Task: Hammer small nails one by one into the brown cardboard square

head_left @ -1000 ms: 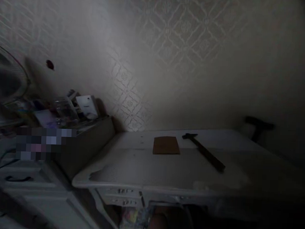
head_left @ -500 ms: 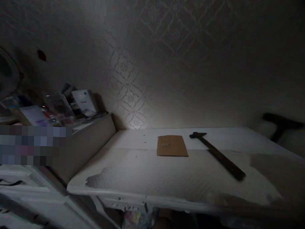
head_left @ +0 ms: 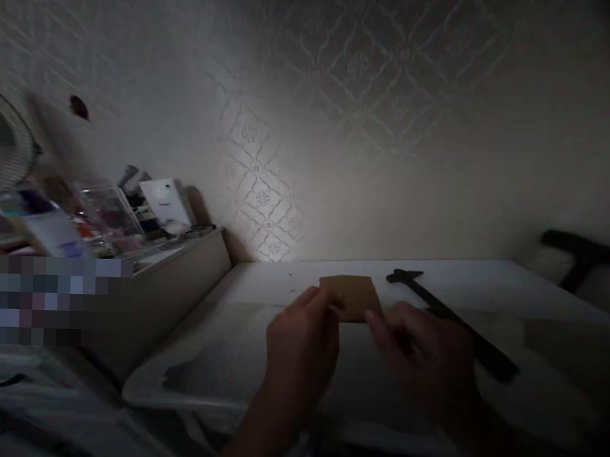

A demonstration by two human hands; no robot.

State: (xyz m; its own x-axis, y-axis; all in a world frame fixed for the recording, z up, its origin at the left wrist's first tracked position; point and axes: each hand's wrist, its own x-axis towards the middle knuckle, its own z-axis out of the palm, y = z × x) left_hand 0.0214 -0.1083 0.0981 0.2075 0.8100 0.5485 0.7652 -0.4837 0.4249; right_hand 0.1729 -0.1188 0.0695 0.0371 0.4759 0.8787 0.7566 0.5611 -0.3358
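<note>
A brown cardboard piece (head_left: 357, 297) lies flat on the white table (head_left: 216, 325). My left hand (head_left: 306, 335) is over its left front corner, fingers bent and pressed together; what they hold, if anything, is too dark to make out. At the front right corner is my right hand (head_left: 421, 346), its fingers curled, with the thumb toward the cardboard. A hammer (head_left: 432, 301) lies to the right, its head toward the wall and part of its handle behind my right hand. The small items seen earlier on the cardboard are mostly hidden by my left hand.
On the left stands a higher cabinet (head_left: 183, 284) with a white box (head_left: 166, 200), a clear plastic case (head_left: 113, 212) and other clutter. A round fan (head_left: 5, 145) is at the far left edge. A dark T-shaped object (head_left: 579, 255) stands at the right. A patterned wall rises behind.
Both my hands have come into view over the front of the cardboard. The view has shifted slightly, and the hammer handle is now partly covered.
</note>
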